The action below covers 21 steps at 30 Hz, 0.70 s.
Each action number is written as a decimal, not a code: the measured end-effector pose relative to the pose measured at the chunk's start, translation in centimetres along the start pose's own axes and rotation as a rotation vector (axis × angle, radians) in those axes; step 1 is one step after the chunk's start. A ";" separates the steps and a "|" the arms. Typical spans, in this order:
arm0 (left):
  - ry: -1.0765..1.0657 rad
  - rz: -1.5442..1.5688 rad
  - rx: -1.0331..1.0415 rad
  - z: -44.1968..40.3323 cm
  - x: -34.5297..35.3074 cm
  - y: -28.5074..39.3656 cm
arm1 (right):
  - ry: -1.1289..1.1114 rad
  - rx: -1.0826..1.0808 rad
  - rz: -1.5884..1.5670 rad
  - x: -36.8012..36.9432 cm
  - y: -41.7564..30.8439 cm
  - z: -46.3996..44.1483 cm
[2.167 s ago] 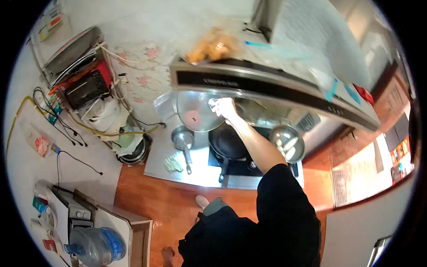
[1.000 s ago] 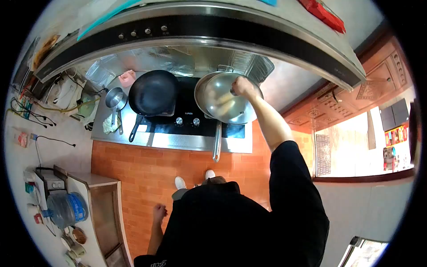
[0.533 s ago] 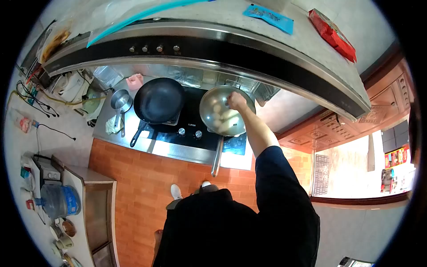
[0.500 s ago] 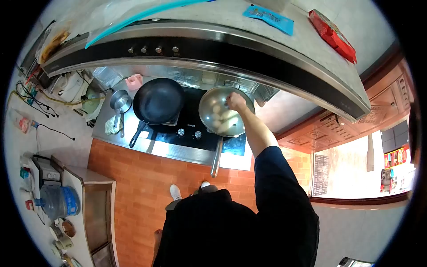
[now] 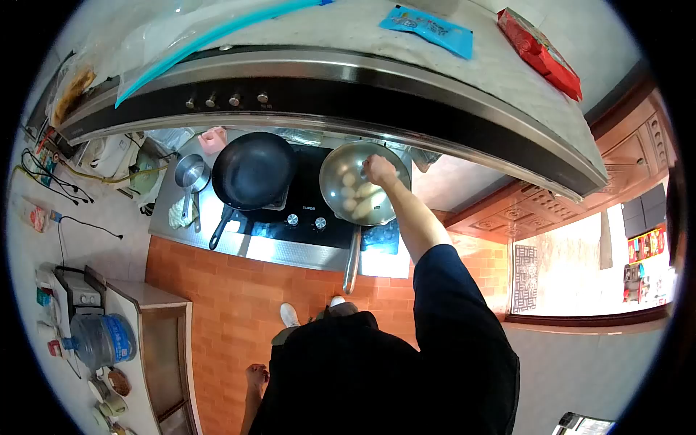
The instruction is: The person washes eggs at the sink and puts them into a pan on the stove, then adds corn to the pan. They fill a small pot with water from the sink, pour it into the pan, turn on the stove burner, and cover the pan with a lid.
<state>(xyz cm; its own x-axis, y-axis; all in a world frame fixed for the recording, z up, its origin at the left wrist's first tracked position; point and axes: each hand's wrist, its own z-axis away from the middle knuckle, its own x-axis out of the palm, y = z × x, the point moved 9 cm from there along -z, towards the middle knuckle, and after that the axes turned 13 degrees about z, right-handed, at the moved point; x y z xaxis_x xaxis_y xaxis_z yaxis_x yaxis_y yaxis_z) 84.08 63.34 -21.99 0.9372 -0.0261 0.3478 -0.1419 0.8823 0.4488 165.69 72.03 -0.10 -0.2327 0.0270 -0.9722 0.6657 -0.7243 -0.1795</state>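
My right hand [image 5: 379, 170] is closed on the knob of a glass lid [image 5: 341, 163], which lies over a steel pan at the right side of the stove. Through the glass, several pale round and long pieces of food [image 5: 359, 197] show in the pan. The pan's steel handle [image 5: 351, 264] points toward me. A black wok [image 5: 254, 170] rests on the left burner. Down by my side hangs my left hand [image 5: 257, 375], its fingers curled, away from any object; whether anything is in it is too small to tell.
The range hood [image 5: 326, 90] juts out above the stove [image 5: 308, 196]. Left of the wok are a small saucepan [image 5: 191, 174] and a cloth [image 5: 183, 212]. A water jug [image 5: 101, 341] lies on the cabinet at lower left.
The lid has gone from above the wok area to over the steel pan on the right and has settled there. My left hand has come back into view at my side.
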 end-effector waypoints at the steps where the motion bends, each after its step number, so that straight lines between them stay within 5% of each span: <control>1: -0.003 0.000 0.001 -0.2 0.0 -0.1 | -0.009 -0.001 0.011 -0.1 -0.2 0.3; 3: 0.158 -0.449 0.155 1.2 1.7 1.8 | -0.016 0.019 0.029 -0.3 -0.3 0.6; 5: 0.134 -0.412 0.199 1.5 2.3 1.8 | -0.026 0.042 0.047 -0.4 -0.6 1.5; 9: 0.067 -0.490 0.343 1.3 2.8 2.2 | 0.611 0.077 -0.088 -7.1 -1.5 11.5; 10: -0.011 -0.482 0.375 -4.6 -4.2 -1.4 | 0.635 0.156 -0.213 -6.0 -0.5 14.4; 13: -0.171 -0.460 0.424 -6.8 -4.3 -2.0 | 0.431 0.361 -0.504 3.2 1.5 23.0; 15: 0.056 -0.974 0.445 -9.2 -7.7 -2.5 | 0.111 0.412 -0.725 14.8 2.1 26.5; 16: 0.051 -0.989 0.437 -9.5 -7.4 -2.1 | -0.070 0.479 -1.022 16.8 0.2 28.3; 18: -0.330 -0.571 0.536 -8.3 -3.0 -0.2 | -0.254 0.547 -1.496 17.1 -3.9 30.3; 21: -0.008 -0.848 0.079 -3.4 5.7 5.4 | -0.290 0.499 -1.754 16.2 -6.1 29.2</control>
<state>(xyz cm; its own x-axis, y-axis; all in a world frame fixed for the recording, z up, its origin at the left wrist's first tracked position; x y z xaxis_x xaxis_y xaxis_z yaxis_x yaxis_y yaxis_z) 89.73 69.56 -20.35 0.7341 -0.6671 -0.1263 0.5850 0.5269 0.6166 137.17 56.83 -10.31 -0.4783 0.8170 0.3220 -0.6793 -0.1118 -0.7253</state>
